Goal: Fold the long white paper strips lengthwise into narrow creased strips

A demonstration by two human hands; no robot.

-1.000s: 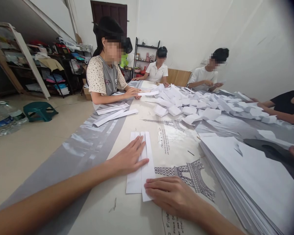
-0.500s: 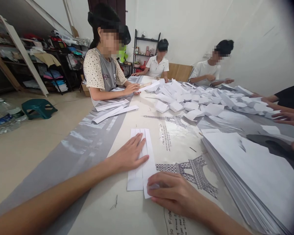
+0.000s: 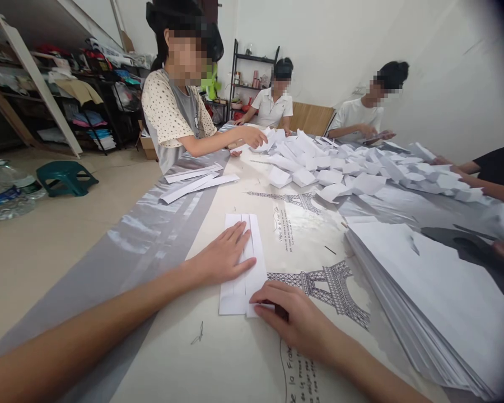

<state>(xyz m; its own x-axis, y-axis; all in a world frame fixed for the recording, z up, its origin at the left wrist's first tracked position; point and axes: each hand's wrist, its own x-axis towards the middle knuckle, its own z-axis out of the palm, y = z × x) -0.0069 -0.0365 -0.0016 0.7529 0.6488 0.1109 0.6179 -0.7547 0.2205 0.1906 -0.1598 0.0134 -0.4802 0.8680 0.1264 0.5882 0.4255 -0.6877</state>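
The left hand [image 3: 220,258] lies flat with its fingers slightly spread on a long, folded white paper rectangle [image 3: 257,275], in the near half of the table with its cream-and-grey printed cloth [image 3: 172,350]. The right hand [image 3: 296,313] has its thumb and forefinger close together at the rectangle's near right corner, around a turned-up flap; whether they grip it I cannot tell. Cream cloth shows between the rectangle's near end and the bottom of the view, and again beyond its far end. On the right, a printed tower and a thin dark stick [image 3: 330,249] lie between it and the thick stack of white paper sheets [image 3: 428,268]. Loose white paper strips [image 3: 197,183] lie near the table's left edge; a heap of folded white paper pieces [image 3: 330,178] spreads toward the far end.
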